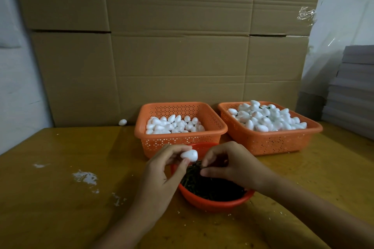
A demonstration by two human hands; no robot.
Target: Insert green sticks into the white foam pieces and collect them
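My left hand [162, 172] pinches a white egg-shaped foam piece [189, 154] between thumb and fingers, just above the rim of a red bowl [212, 204] full of dark green sticks [210, 188]. My right hand [228, 162] pinches one green stick [197, 164] whose tip points at the foam piece's right end. Behind the bowl stand two orange baskets: the left basket [180, 141] holds plain foam pieces, the right basket [269, 139] is heaped with foam pieces, some showing green sticks.
A stray foam piece [122, 122] lies at the back left of the wooden table [70, 198], near white crumbs [85, 177]. Large cardboard boxes [172, 46] form a wall behind the baskets. A stack of grey sheets [352, 91] stands at the right.
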